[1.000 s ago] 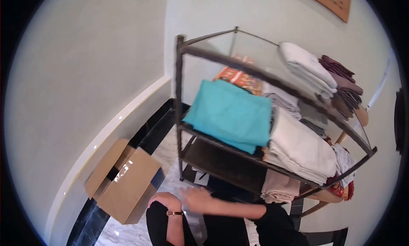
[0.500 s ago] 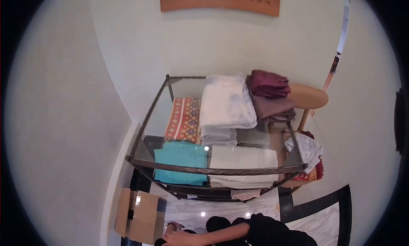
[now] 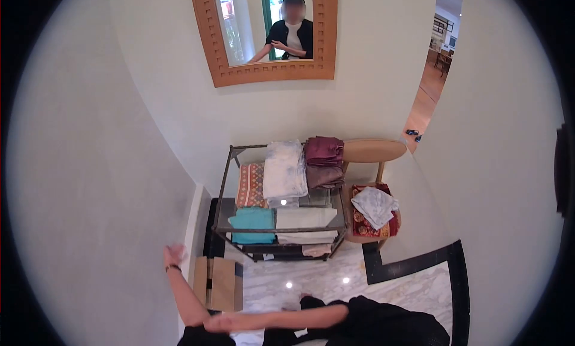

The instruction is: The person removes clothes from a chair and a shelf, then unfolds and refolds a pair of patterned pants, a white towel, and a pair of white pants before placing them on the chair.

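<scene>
My left arm reaches forward on the left, with a dark band at its wrist. Blurred by motion, my left hand (image 3: 173, 255) is up beside the left wall and holds no visible thing. My right arm crosses in front of my body. At my left elbow, my right hand (image 3: 218, 322) is closed on the edge of the black sleeve (image 3: 206, 335). A cardboard box (image 3: 226, 284) stands on the floor just right of my left forearm.
Ahead stands a glass-topped metal table (image 3: 287, 229) bearing folded cloths: turquoise (image 3: 253, 225), white (image 3: 284, 169), patterned orange (image 3: 251, 185) and maroon (image 3: 324, 151). A wooden chair (image 3: 375, 149) beside it holds a red textile and a crumpled pale cloth (image 3: 374, 206). A wood-framed mirror (image 3: 272, 73) hangs above.
My left arm has stretched out forward and left from near my lap. My right hand has slid to my left elbow. The view has tilted up and turned right, showing more of the mirror.
</scene>
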`<state>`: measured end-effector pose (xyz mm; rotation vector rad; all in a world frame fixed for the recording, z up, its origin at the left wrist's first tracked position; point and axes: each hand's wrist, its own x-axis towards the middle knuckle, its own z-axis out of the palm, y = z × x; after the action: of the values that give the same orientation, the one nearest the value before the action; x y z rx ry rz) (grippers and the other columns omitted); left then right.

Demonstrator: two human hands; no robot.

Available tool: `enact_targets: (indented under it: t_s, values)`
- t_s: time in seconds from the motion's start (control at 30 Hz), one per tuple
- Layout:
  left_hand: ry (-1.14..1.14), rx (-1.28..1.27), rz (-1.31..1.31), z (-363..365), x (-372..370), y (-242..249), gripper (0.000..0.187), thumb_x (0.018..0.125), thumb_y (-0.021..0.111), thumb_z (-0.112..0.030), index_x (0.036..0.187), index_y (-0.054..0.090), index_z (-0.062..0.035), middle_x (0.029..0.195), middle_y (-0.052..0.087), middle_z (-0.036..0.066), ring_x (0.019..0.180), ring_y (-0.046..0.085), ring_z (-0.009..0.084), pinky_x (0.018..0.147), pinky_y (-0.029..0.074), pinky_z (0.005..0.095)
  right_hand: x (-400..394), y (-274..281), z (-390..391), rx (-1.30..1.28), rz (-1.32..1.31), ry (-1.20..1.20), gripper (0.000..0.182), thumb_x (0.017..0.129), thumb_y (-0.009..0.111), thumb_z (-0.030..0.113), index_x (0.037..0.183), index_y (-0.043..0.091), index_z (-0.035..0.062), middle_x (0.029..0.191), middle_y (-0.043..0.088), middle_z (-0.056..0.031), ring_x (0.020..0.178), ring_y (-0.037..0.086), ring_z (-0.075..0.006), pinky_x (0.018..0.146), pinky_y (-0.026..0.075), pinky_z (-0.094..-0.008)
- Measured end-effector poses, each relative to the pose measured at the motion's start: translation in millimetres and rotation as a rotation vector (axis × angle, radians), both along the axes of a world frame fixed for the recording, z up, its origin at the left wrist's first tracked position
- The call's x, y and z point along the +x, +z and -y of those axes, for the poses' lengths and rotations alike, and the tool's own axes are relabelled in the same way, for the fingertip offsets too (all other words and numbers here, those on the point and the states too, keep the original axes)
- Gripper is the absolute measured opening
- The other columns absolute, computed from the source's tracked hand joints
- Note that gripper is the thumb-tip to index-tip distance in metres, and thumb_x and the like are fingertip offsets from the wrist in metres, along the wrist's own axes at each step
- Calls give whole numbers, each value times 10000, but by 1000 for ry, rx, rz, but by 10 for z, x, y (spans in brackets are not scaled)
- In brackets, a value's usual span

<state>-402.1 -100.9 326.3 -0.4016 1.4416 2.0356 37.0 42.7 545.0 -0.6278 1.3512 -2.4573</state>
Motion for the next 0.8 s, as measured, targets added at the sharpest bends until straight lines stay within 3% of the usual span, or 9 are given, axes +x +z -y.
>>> enact_targets:
  t_s: [0.1, 0.33, 0.4, 0.43, 0.47, 0.53, 0.57, 0.67, 0.8]
  values:
    - [32, 24, -372, -453, 271, 1390, 592, 975, 342, -477, 1388, 407, -58, 1356, 528, 167, 1209, 546, 280, 970, 426, 538, -275, 16, -52, 103, 417, -37, 497, 963, 564, 486, 1014, 713, 15, 888, 639, 66, 777, 542, -22, 680, 453, -195]
    - [-632, 147, -898, -1796, 2259, 3557, 453, 984, 414, -361, 1304, 514, -56, 1227, 599, 133, 1018, 631, 231, 833, 529, 397, -547, -308, -882, 751, 49, 225, 420, 947, 576, 463, 1123, 706, 104, 997, 706, 23, 845, 628, -83, 704, 496, -234]
    - [-1102, 96, -1043, -2076, 3032, 3713, 336, 969, 427, -177, 1252, 532, -30, 1157, 614, 95, 1011, 633, 190, 855, 523, 359, -725, -621, -1275, 939, 158, 12, 381, 978, 501, 374, 1164, 688, 99, 1010, 705, -3, 914, 640, -105, 713, 517, -276]
    - [-1312, 107, -1146, -2151, 3454, 3690, 384, 970, 449, -229, 1284, 489, -13, 1209, 567, 128, 1046, 614, 235, 888, 500, 375, -1165, -1570, -1507, 584, 20, -81, 336, 905, 574, 217, 1191, 654, 59, 1064, 692, -63, 916, 653, -153, 761, 537, -355]
    - [-1499, 134, -1319, -2176, 3931, 3594, 449, 971, 471, -282, 1315, 446, 4, 1260, 520, 162, 1081, 594, 281, 922, 477, 391, -1082, -1302, -1816, 873, 104, -269, 305, 953, 533, 258, 1109, 689, 48, 971, 685, -76, 892, 655, -146, 695, 538, -320]
    - [-1625, -18, -1513, -2100, 4557, 3523, 608, 973, 515, -387, 1378, 360, 39, 1363, 425, 229, 1152, 555, 372, 990, 431, 423, -1218, -1533, -2323, 827, 229, -525, 229, 920, 567, 165, 1049, 695, 26, 919, 689, -81, 862, 662, -161, 695, 538, -315]
    - [-1644, -362, -1314, -1983, 4835, 3709, 664, 976, 508, -451, 1392, 340, 38, 1405, 360, 263, 1182, 524, 415, 996, 425, 425, -1199, -1622, -2579, 914, 185, -658, 215, 915, 570, 142, 1045, 693, 23, 885, 691, -83, 836, 665, -163, 681, 541, -311]
    - [-1352, -212, -1453, -1868, 4968, 3502, 718, 968, 489, -508, 1392, 326, 47, 1394, 315, 300, 1241, 451, 453, 997, 421, 423, -878, -1567, -3115, 885, 319, -909, 203, 914, 569, 115, 1044, 689, 15, 794, 695, -97, 722, 671, -172, 632, 545, -299]
    - [-1080, -174, -1529, -1951, 5074, 3348, 480, 971, 556, -268, 1285, 405, 63, 1167, 433, 258, 1104, 460, 415, 931, 413, 434, -416, -1927, -3537, 1076, 597, -901, 217, 915, 549, 121, 1030, 682, -7, 784, 702, -119, 650, 686, -199, 601, 538, -316]
